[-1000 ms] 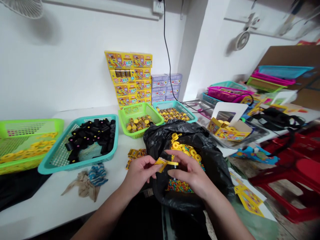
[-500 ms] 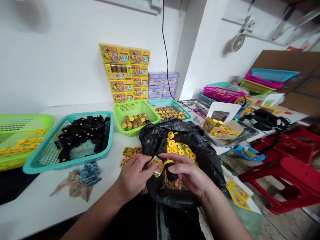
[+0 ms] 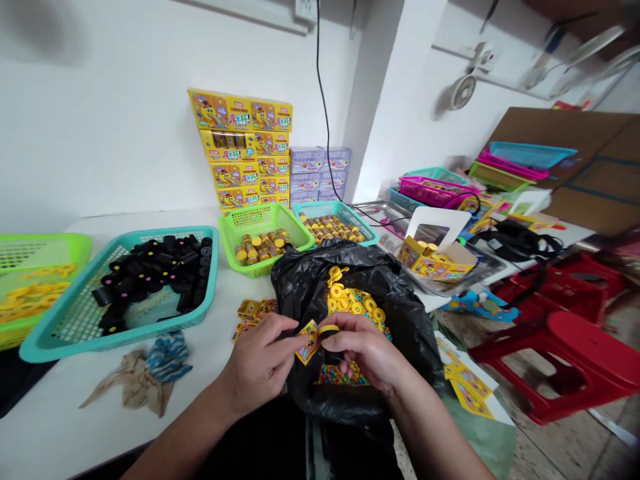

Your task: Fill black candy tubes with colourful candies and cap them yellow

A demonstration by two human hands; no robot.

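Over a black plastic bag [image 3: 410, 320], my left hand [image 3: 265, 353] pinches a small yellow printed label [image 3: 308, 341]. Close beside it, my right hand [image 3: 367, 350] holds a small black cup with a yellow rim [image 3: 330, 339], and the label's right edge meets or nearly meets the cup. Below the hands, the bag holds yellow rings [image 3: 357, 308] and many tiny coloured balls [image 3: 345, 375]. More printed labels [image 3: 253, 311] lie on the white table left of the bag.
A teal basket [image 3: 210, 293] of black cups and a green basket [image 3: 80, 250] of yellow parts stand left. Behind the bag are baskets of filled cups [image 3: 263, 247] and stacked yellow boxes [image 3: 235, 147]. An open carton [image 3: 435, 260] and red stool [image 3: 585, 340] are right.
The label has turned and sits closer against the cup, with my left fingers further over its face. The whole view has shifted slightly, so the surroundings appear further left.
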